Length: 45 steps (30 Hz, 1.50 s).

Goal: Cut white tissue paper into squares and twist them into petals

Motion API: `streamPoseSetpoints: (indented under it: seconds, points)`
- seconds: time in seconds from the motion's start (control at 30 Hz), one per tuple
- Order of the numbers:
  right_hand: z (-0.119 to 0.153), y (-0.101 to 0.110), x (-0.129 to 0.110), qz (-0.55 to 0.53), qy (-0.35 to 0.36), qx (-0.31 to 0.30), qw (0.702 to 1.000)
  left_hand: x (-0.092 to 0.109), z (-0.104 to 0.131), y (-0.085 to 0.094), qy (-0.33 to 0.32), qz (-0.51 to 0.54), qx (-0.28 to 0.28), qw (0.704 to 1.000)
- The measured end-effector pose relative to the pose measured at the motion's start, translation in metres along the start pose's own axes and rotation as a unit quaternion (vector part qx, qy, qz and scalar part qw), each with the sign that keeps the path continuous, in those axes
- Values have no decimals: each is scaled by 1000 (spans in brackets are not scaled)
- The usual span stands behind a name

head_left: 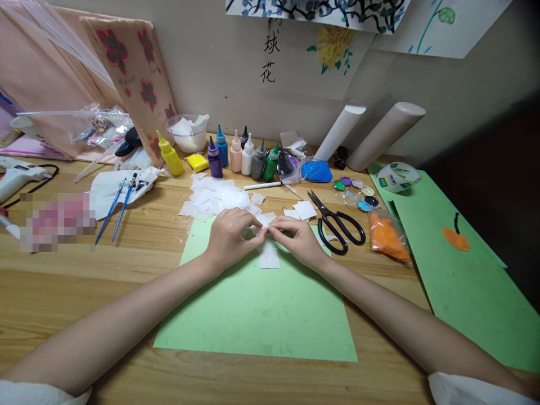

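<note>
Both my hands meet over the top part of a green paper sheet [261, 315]. My left hand [232, 236] pinches a small piece of white paper [265, 219] between thumb and forefinger. From the other side, my right hand [297, 239] pinches the same piece, fingertips almost touching the left ones. A white paper strip [269, 257] lies on the green sheet just below the fingertips. Behind my left hand spreads a pile of cut white paper pieces [217, 194]. Black-handled scissors [337, 222] rest to the right of my right hand, blades partly apart.
Paint bottles [247, 157] stand in a row along the wall. Two paintbrushes [122, 208] lie at left, near a glue gun [21, 174]. On the right are a bag of orange clay [387, 236], a tape roll [397, 177] and another green sheet [476, 292].
</note>
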State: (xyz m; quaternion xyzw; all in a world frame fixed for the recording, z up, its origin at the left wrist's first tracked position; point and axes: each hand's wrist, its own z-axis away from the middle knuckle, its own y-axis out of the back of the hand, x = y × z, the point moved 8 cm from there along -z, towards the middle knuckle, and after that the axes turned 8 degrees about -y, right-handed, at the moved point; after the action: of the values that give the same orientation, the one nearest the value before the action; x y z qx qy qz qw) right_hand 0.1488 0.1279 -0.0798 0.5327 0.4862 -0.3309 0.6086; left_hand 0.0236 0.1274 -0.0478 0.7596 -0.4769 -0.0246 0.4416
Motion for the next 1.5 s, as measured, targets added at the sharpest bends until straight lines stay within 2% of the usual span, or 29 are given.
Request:
streamPoseSetpoints:
  seconds: [0.47, 0.83, 1.23, 1.5]
  points:
    - [1, 2, -4, 26, 18, 21, 999, 1, -2, -2, -6, 35, -7, 999]
    - [1, -1, 0, 31, 13, 3, 999, -1, -1, -4, 3, 50, -12, 999]
    - [1, 0, 0, 32, 12, 10, 999, -2, -2, -6, -2, 82, -15, 997]
    - [3, 3, -7, 42, 33, 27, 998, -1, -2, -8, 14, 69, -42, 997]
